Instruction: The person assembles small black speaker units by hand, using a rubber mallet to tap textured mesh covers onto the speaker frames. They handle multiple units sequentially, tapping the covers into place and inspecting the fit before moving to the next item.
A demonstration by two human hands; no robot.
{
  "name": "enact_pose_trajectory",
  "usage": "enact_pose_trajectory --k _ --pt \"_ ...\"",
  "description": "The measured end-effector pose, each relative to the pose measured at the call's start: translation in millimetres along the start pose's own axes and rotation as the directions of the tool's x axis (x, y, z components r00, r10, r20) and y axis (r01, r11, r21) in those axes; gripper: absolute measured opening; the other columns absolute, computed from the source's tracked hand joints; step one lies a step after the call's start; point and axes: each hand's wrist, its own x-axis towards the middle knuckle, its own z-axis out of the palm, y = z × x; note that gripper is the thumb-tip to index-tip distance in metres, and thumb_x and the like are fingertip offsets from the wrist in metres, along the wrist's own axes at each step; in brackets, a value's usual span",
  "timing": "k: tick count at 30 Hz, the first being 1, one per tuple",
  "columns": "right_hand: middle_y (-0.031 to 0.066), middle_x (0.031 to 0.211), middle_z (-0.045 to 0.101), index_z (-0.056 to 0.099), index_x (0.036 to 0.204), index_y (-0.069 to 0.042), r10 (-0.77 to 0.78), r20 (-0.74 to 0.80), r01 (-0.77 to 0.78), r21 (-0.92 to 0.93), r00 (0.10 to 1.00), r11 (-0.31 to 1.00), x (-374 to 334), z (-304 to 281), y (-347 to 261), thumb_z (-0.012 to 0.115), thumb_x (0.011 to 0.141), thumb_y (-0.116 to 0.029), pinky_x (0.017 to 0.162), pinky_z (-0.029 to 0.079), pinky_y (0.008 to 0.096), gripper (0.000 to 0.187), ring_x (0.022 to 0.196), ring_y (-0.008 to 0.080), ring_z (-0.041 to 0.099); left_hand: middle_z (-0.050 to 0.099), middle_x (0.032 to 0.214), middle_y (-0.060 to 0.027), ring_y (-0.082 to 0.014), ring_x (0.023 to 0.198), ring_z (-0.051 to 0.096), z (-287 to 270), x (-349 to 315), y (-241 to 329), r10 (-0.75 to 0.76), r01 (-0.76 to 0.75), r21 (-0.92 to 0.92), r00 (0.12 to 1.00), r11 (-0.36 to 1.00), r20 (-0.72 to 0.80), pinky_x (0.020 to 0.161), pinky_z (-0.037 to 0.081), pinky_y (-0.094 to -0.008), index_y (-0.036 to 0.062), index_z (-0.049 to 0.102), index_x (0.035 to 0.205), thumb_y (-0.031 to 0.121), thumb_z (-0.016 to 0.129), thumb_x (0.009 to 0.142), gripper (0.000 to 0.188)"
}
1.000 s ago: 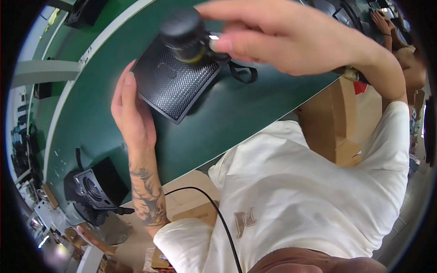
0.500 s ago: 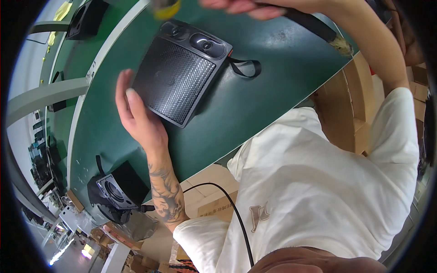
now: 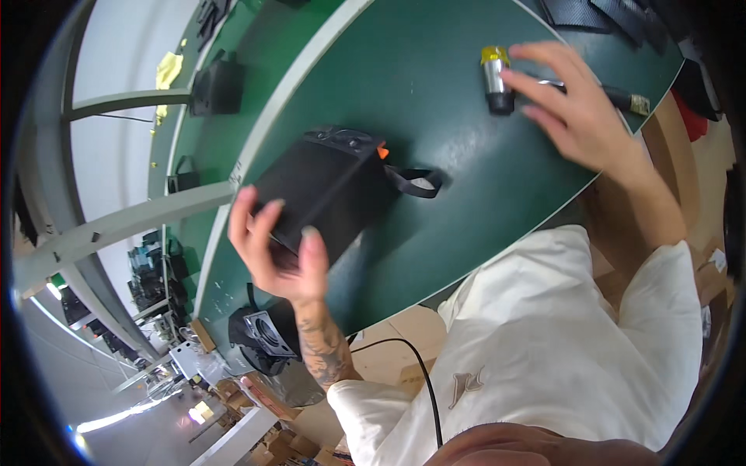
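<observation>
A black box-shaped speaker (image 3: 326,194) with two round drivers at its far end, a black strap loop and an orange bit at the corner sits on the green table, a plain side facing up. My left hand (image 3: 280,248) grips its near end, fingers and thumb curled around the edge. Farther right lies a mallet (image 3: 498,80) with a yellow face, a black face, a silver middle and a dark handle. Above its handle my right hand (image 3: 571,109) is open, fingers apart, partly hiding the handle.
Another black speaker (image 3: 268,330) stands at the table's near left end, beside my left forearm. A pale metal rail (image 3: 291,81) runs along the far side of the green table (image 3: 435,256). Dark mesh panels (image 3: 579,15) lie at the far right. A black cable (image 3: 423,373) hangs before me.
The speaker has turned so its mesh grille no longer shows, and my left hand has closed on its near end. My right hand has released the mallet onto the table. The view has shifted.
</observation>
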Motion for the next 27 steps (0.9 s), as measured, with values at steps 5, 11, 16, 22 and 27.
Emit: enact_pose_trajectory --k 5,11,16,22,27 --pt "0.0110 0.099 0.068 0.072 0.120 -0.004 0.073 0.012 -0.064 0.635 0.997 0.770 -44.7 22.5 -43.8 0.076 0.081 -0.001 0.072 0.054 0.0371 0.040 0.082 0.0272 0.066 0.069 0.122 -0.0093 -0.0169 0.114 0.062 24.5 129.3 -21.6 -0.369 0.375 -0.174 0.927 0.911 0.068 0.099 0.050 -0.0345 -0.0012 0.070 0.126 0.016 0.077 0.091 0.040" --pt "0.0086 0.090 0.067 0.072 0.116 -0.002 0.099 0.169 -0.189 0.688 0.981 0.701 -39.7 21.3 -45.3 0.074 0.088 -0.008 0.067 0.054 0.0380 0.028 0.075 0.0270 0.066 0.071 0.077 -0.0054 -0.0094 0.079 0.064 96.4 273.3 -124.6 -0.458 0.426 0.178 0.861 0.887 0.222 0.074 0.050 -0.0257 -0.0007 0.071 0.128 0.049 0.078 0.086 0.066" --pt "0.0097 0.091 0.068 0.072 0.116 -0.001 0.086 0.204 -0.209 0.719 0.975 0.663 -37.4 16.7 -35.3 0.076 0.087 -0.008 0.068 0.054 0.0373 0.029 0.076 0.0262 0.066 0.060 0.141 -0.0259 -0.0367 0.139 0.052 151.5 311.8 -206.3 -0.404 0.205 0.532 0.868 0.821 0.290 0.117 0.036 -0.0389 -0.0009 0.058 0.143 0.069 0.042 0.101 0.082" --pt "0.0062 0.091 0.067 0.073 0.116 -0.003 -0.006 0.245 -0.176 0.710 0.969 0.682 -29.6 15.6 -34.3 0.076 0.087 -0.011 0.066 0.053 0.0348 0.030 0.073 0.0222 0.064 0.071 0.124 -0.0229 -0.0399 0.114 0.067 79.7 308.1 -257.5 -0.411 0.400 0.348 0.910 0.848 -0.045 0.101 0.050 -0.0425 0.0005 0.063 0.135 0.040 0.060 0.099 0.054" --pt "0.0064 0.091 0.066 0.073 0.117 -0.003 0.029 0.245 -0.201 0.715 0.969 0.670 -26.9 20.7 -33.7 0.076 0.087 -0.012 0.066 0.053 0.0359 0.031 0.073 0.0227 0.064 0.047 0.151 -0.0320 -0.0460 0.141 0.043 91.4 262.7 -309.3 -0.579 0.386 0.740 0.816 0.550 0.005 0.117 0.032 -0.0438 0.0017 0.046 0.152 0.079 0.038 0.095 0.097"
